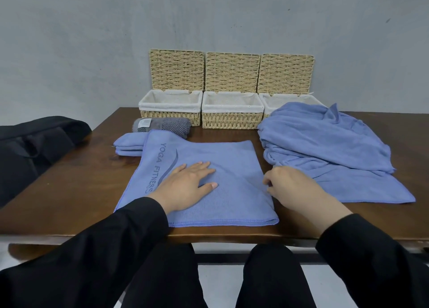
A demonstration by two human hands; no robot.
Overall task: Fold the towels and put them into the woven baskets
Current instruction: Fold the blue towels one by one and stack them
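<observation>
The head view shows me mid-fold: my left hand (185, 187) presses flat, grip released, on the blue towel (209, 187) at the worktop's (69, 187) near edge, while my right hand (292, 187) pinches its right edge. Next, I judge, I carry that edge leftward. I count three baskets (232, 118), two folded towels (130, 145), one loose heap (325, 150).
</observation>
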